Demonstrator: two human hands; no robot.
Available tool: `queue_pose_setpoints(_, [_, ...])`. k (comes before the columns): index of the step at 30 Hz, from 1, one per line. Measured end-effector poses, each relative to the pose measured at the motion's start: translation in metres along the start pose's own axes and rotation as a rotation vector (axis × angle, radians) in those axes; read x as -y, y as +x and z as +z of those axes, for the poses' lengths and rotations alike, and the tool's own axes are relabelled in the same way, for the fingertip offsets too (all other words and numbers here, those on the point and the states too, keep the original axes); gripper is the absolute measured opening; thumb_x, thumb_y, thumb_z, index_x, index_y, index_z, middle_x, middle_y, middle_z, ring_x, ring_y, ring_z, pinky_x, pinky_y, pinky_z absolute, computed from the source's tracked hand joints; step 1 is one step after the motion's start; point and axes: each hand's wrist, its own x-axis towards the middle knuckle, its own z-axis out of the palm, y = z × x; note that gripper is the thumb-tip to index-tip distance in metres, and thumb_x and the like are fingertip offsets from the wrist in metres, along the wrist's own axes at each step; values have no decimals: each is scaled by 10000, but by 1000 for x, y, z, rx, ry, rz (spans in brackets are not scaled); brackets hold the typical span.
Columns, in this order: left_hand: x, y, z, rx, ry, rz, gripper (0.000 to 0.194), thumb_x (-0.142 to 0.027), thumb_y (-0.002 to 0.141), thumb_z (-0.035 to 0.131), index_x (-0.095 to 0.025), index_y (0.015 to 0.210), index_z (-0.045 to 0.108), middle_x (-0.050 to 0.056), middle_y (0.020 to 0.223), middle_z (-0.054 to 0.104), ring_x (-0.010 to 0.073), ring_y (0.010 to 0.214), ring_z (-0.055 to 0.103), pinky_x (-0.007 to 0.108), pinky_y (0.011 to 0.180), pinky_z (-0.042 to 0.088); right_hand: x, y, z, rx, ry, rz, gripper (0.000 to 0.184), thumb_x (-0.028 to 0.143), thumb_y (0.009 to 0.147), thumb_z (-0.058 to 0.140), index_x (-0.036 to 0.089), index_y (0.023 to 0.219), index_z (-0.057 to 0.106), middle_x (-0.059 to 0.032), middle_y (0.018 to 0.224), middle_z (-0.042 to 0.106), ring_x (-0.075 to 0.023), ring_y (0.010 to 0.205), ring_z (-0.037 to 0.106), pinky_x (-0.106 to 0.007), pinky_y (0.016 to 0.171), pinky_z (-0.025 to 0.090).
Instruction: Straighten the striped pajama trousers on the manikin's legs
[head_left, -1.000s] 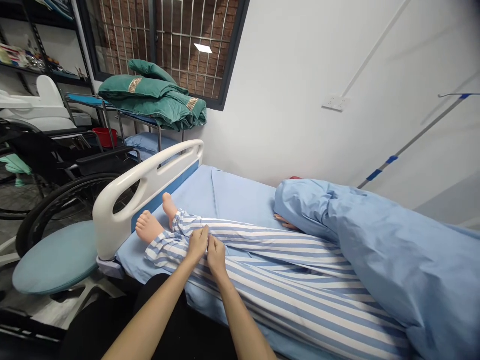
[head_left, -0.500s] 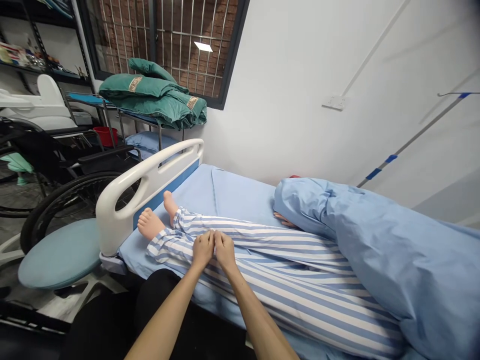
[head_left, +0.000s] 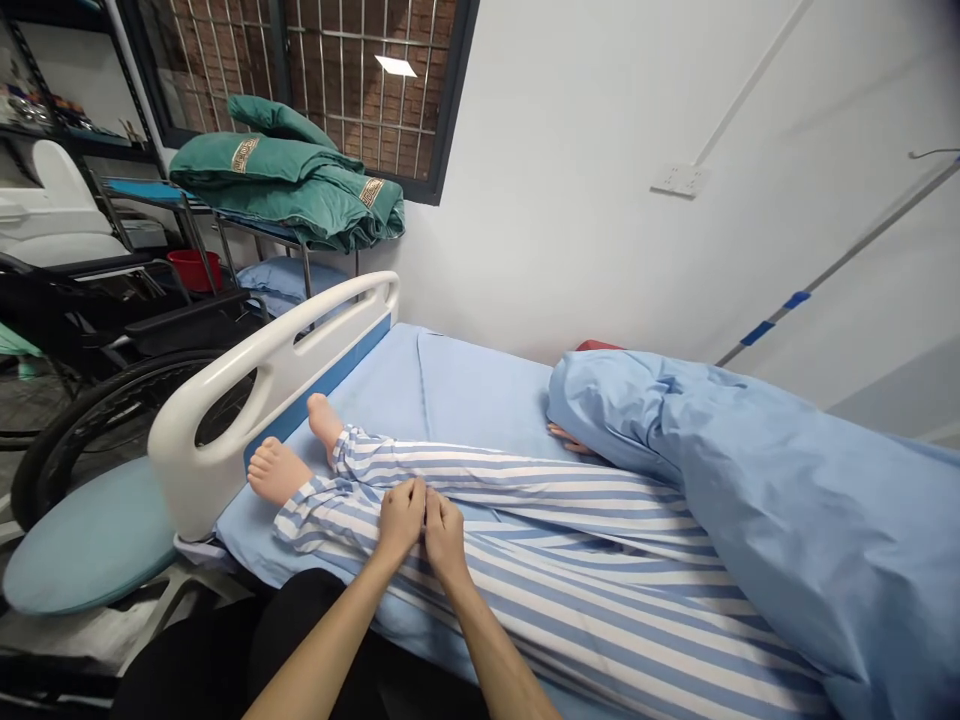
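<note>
A figure, perhaps a manikin, lies on the bed in blue-and-white striped trousers (head_left: pixel 570 590), its bare feet (head_left: pixel 279 470) at the footboard end. Over the lower leg nearer me, my left hand (head_left: pixel 403 515) and my right hand (head_left: pixel 444 530) sit side by side, almost touching at the thumbs. Both are closed with curled fingers. Their undersides are hidden, so I cannot tell whether they grip the cloth. A blue quilt (head_left: pixel 772 480) covers the upper part of the figure, and one of its hands (head_left: pixel 570 438) shows at the quilt's edge.
The white footboard (head_left: pixel 180 460) stands at the left end of the bed, with a round blue stool seat (head_left: pixel 90 540) and a black wheelchair (head_left: pixel 150 340) beyond. Green folded bedding (head_left: pixel 292 185) lies on a rack under the barred window. A metal pole (head_left: pixel 840 265) leans at right.
The camera view has shifted slightly, so the footboard and feet sit further left. Both hands stay closed over the lower leg, with a slightly wider gap between their wrists.
</note>
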Motion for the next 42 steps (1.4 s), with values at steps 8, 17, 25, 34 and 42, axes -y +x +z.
queue_pose_setpoints(8, [-2, -9, 17, 19, 1, 35, 388, -369, 852, 286, -179, 593, 504, 16, 561, 553, 112, 546, 466, 230, 570, 308, -3, -2, -4, -100, 164, 82, 404, 458, 848, 371, 158, 598, 473, -5, 565, 496, -115, 554, 420, -223, 519, 349])
queue_pose_setpoints(17, [5, -10, 16, 38, 111, 52, 399, -343, 865, 271, -177, 615, 533, 33, 606, 599, 113, 563, 499, 233, 582, 307, 1, -1, -2, -105, 111, 41, 385, 423, 851, 352, 157, 604, 483, -1, 568, 492, -112, 549, 405, -226, 526, 330])
queue_pose_setpoints(25, [2, -11, 13, 37, 118, 93, 429, -362, 866, 261, -175, 591, 532, 31, 606, 592, 118, 597, 496, 235, 597, 292, 13, 3, -28, -93, -51, -83, 370, 381, 832, 384, 178, 523, 378, 48, 485, 356, -90, 495, 329, -223, 502, 256])
queue_pose_setpoints(34, [-9, -13, 18, 13, 89, 51, 371, -344, 834, 328, -174, 529, 452, 0, 539, 521, 102, 558, 440, 228, 570, 261, -11, -3, -31, -132, -49, -17, 389, 412, 815, 410, 177, 508, 364, 50, 485, 350, -92, 510, 323, -227, 506, 247])
queue_pose_setpoints(42, [-32, -23, 54, 44, -59, 14, 341, -325, 834, 322, -176, 556, 452, 2, 538, 509, 104, 539, 440, 220, 554, 291, -13, -2, -41, -231, 322, 100, 358, 454, 804, 421, 171, 586, 438, 28, 548, 443, -104, 537, 379, -226, 513, 332])
